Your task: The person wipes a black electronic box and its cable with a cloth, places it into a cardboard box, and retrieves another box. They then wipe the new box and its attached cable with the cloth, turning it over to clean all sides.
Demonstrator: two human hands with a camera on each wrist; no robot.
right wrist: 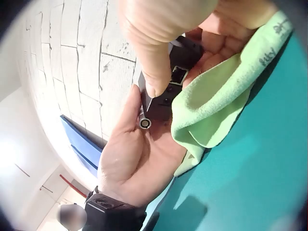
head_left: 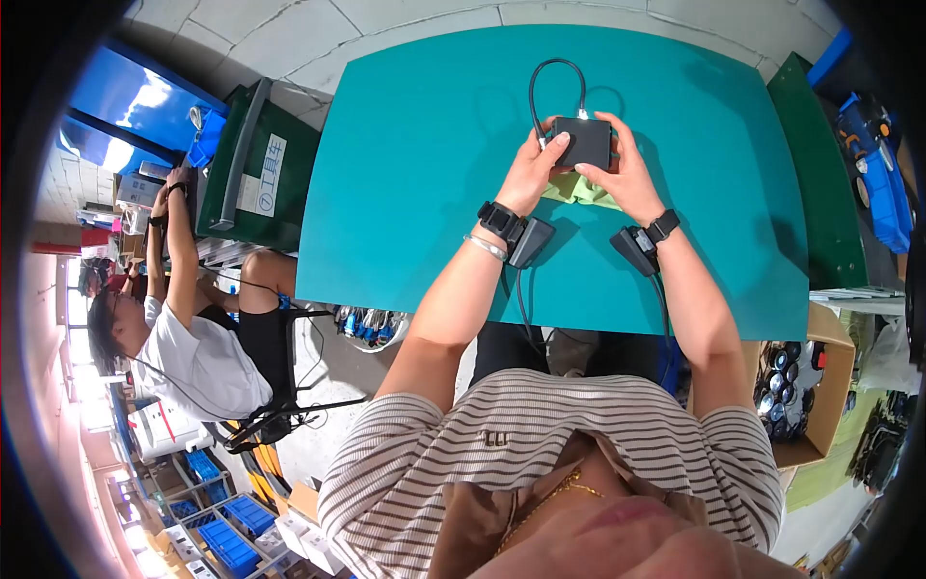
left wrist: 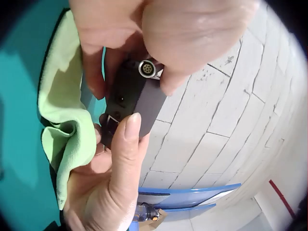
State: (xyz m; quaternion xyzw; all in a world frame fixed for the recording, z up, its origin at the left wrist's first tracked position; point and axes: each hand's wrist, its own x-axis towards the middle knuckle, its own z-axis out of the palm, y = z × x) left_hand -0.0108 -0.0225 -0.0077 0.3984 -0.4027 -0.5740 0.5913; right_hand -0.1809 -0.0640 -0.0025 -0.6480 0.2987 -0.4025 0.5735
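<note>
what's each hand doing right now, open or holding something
Left hand: closed, gripping one side of the black box.
Right hand: closed, gripping the other side of the same box.

Bright light casts shadows on your bench [head_left: 405, 193] around the hands [head_left: 527, 174] [head_left: 633, 179]; glare streaks the blue panel [head_left: 125, 96] far left of them; wide-angle edges curve and darken.

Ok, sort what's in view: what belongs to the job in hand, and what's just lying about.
For the job:
black box, held by the left hand and right hand
black cable at its far edge
green cloth beneath the hands, probably

Just lying about, apparently:
cardboard box, right side
blue bins, lower left
</note>
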